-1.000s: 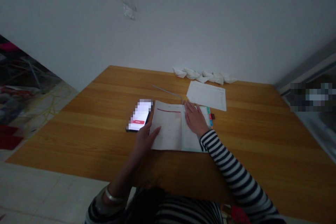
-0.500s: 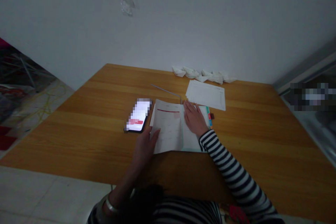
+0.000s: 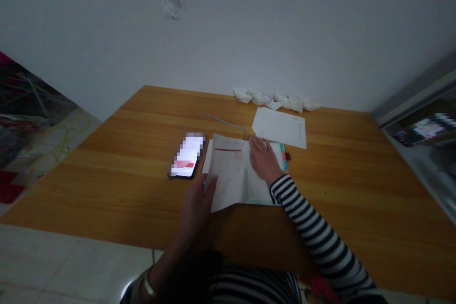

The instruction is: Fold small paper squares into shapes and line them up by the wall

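Observation:
An open notebook with coloured tabs along its right edge lies on the wooden table. My left hand grips the outer edge of a left-hand page between thumb and fingers, and that page is lifted and bowed. My right hand lies flat on the right-hand page near the fold, fingers stretched toward the top. A grey ribbon bookmark runs out from the notebook's top. Left of the notebook rests a phone with its screen lit.
Behind the notebook lies a printed sheet of paper. Crumpled white tissue lines the table's back edge against the white wall. Cluttered items lie on the floor at the far left.
My left hand has raised the page's outer edge a little more, and its lower corner now bows further out. My right hand has stayed in place.

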Demonstrator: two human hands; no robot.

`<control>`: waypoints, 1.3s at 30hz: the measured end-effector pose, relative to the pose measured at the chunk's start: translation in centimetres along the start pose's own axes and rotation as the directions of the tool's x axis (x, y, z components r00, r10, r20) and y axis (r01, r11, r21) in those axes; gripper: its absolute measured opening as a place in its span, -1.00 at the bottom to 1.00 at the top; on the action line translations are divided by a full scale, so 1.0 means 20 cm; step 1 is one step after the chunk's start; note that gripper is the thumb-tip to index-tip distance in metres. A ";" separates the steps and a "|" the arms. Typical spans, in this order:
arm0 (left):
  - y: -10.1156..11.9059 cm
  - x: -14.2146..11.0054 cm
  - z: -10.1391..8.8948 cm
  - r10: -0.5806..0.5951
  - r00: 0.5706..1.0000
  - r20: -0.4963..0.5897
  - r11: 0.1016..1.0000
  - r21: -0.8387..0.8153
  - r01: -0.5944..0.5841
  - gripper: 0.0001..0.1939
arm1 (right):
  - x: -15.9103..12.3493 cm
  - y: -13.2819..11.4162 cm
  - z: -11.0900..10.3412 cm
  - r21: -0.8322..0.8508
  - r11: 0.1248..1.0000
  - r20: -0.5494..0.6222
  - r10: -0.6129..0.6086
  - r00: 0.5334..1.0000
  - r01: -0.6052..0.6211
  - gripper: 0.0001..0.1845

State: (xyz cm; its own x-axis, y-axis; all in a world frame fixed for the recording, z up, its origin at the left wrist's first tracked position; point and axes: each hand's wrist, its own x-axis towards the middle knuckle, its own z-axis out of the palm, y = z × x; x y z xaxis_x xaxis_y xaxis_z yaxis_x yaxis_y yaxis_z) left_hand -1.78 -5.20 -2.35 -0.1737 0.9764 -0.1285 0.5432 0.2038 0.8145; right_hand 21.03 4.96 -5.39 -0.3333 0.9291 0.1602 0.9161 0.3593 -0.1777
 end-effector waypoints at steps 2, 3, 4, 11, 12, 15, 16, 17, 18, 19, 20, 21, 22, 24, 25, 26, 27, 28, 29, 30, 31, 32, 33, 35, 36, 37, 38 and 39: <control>0.00 -0.01 0.00 -0.018 1.000 -0.016 1.000 0.022 0.019 -0.52 | 0.00 0.00 0.00 -0.002 1.000 0.001 0.003 1.000 -0.003 -0.40; 0.00 -0.01 -0.01 -0.027 0.999 -0.020 0.999 0.030 0.028 -0.52 | 0.00 0.00 0.00 -0.003 1.000 0.005 0.004 1.000 -0.004 -0.40; 0.00 -0.02 -0.01 -0.033 0.999 -0.024 0.999 0.035 0.034 -0.52 | 0.00 0.00 0.00 -0.004 1.000 0.009 0.004 1.000 -0.004 -0.40; -0.01 -0.02 -0.03 -0.034 0.999 -0.042 0.999 0.010 0.034 -0.49 | 0.00 -0.01 -0.01 0.007 1.000 0.003 0.015 1.000 -0.015 -0.40; -0.01 -0.02 -0.03 -0.036 0.999 -0.030 0.999 -0.021 0.036 -0.48 | 0.00 -0.01 0.00 0.009 1.000 0.001 0.016 1.000 -0.016 -0.40; -0.01 0.00 -0.04 -0.023 0.999 0.048 0.991 -0.132 0.030 -0.44 | 0.00 0.00 0.00 0.012 1.000 -0.013 0.023 1.000 -0.023 -0.40; 0.00 0.01 -0.05 -0.013 0.998 0.065 0.988 -0.154 0.023 -0.40 | 0.00 0.00 0.00 0.011 1.000 -0.017 0.026 1.000 -0.026 -0.40; 0.00 0.01 -0.06 -0.006 0.997 0.080 0.986 -0.165 0.019 -0.36 | 0.00 0.00 0.01 0.009 1.000 -0.021 0.027 0.999 -0.027 -0.40; 0.01 0.01 -0.07 -0.007 0.995 0.095 0.985 -0.174 0.024 -0.30 | 0.00 0.00 0.01 0.007 1.000 -0.022 0.028 0.999 -0.028 -0.40; 0.01 0.01 -0.07 -0.021 0.993 0.116 0.981 -0.189 0.042 -0.25 | 0.01 0.00 0.01 0.005 1.000 -0.024 0.030 0.999 -0.030 -0.40; 0.02 0.00 -0.08 -0.040 0.989 0.142 0.975 -0.209 0.070 -0.20 | 0.01 0.00 0.01 0.005 0.999 -0.026 0.033 0.999 -0.033 -0.40; 0.02 0.00 -0.09 -0.057 0.984 0.167 0.970 -0.226 0.094 -0.17 | 0.01 0.00 0.01 0.007 0.999 -0.028 0.037 0.999 -0.037 -0.40; 0.02 0.00 -0.09 -0.064 0.982 0.178 0.966 -0.236 0.105 -0.17 | 0.01 0.00 0.01 0.008 0.999 -0.030 0.040 0.999 -0.040 -0.40; 0.02 0.00 -0.10 -0.047 0.988 0.147 0.970 -0.229 0.081 -0.22 | 0.01 0.00 0.01 0.010 0.999 -0.033 0.046 0.998 -0.045 -0.40; 0.02 0.00 -0.10 -0.030 0.992 0.124 0.974 -0.220 0.057 -0.25 | 0.02 0.00 0.01 0.009 0.999 -0.033 0.047 0.998 -0.046 -0.40; 0.02 0.00 -0.10 -0.015 0.994 0.111 0.976 -0.215 0.039 -0.27 | 0.02 0.00 0.01 0.008 0.999 -0.033 0.048 0.998 -0.047 -0.40; 0.02 0.00 -0.10 -0.010 0.994 0.107 0.976 -0.213 0.032 -0.28 | 0.02 0.00 0.01 0.006 0.999 -0.032 0.049 0.998 -0.049 -0.40; 0.01 0.00 -0.09 -0.011 0.994 0.111 0.976 -0.214 0.035 -0.27 | 0.02 0.00 0.01 0.005 0.999 -0.031 0.050 0.998 -0.050 -0.40; 0.00 0.00 -0.09 -0.013 0.993 0.115 0.976 -0.214 0.037 -0.25 | 0.02 0.00 0.01 0.004 0.999 -0.031 0.050 0.998 -0.050 -0.40; -0.01 -0.01 -0.08 -0.010 0.994 0.112 0.977 -0.212 0.034 -0.24 | 0.02 0.00 0.01 0.003 0.999 -0.032 0.051 0.998 -0.051 -0.40; -0.02 -0.02 -0.08 -0.003 0.995 0.104 0.978 -0.209 0.025 -0.25 | 0.02 0.00 0.01 0.003 0.999 -0.032 0.053 0.998 -0.053 -0.40; -0.02 -0.02 -0.07 0.006 0.995 0.096 0.979 -0.206 0.014 -0.26 | 0.02 0.00 0.01 0.003 0.999 -0.029 0.054 0.998 -0.054 -0.40; -0.03 -0.03 -0.07 0.016 0.996 0.089 0.979 -0.204 0.003 -0.27 | 0.02 -0.01 0.01 0.003 0.998 -0.025 0.056 0.998 -0.056 -0.40; -0.05 -0.03 -0.07 0.027 0.996 0.088 0.980 -0.201 -0.009 -0.30 | 0.02 -0.01 0.01 0.003 0.998 -0.014 0.059 0.998 -0.059 -0.39; -0.06 -0.03 -0.06 0.029 0.996 0.090 0.979 -0.201 -0.010 -0.31 | 0.02 -0.01 0.00 0.002 0.998 -0.009 0.058 0.998 -0.058 -0.39; -0.07 -0.03 -0.06 0.029 0.995 0.094 0.979 -0.203 -0.010 -0.31 | 0.01 -0.01 0.00 0.000 0.998 -0.009 0.057 0.998 -0.057 -0.39; -0.08 -0.03 -0.06 0.028 0.995 0.097 0.979 -0.203 -0.008 -0.30 | 0.01 -0.01 0.00 -0.002 0.998 -0.010 0.056 0.998 -0.057 -0.39; -0.09 -0.03 -0.06 0.025 0.995 0.099 0.979 -0.202 -0.005 -0.30 | 0.01 -0.01 0.00 -0.004 0.998 -0.012 0.055 0.998 -0.055 -0.39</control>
State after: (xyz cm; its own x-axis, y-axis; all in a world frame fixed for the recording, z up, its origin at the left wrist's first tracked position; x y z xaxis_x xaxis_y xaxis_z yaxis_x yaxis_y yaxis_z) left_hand -3.65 -6.30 -2.94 -0.0775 0.9835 -0.1635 0.3665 0.1806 0.9127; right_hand 20.79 5.16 -5.35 -0.2794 0.9465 0.1616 0.9340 0.3070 -0.1828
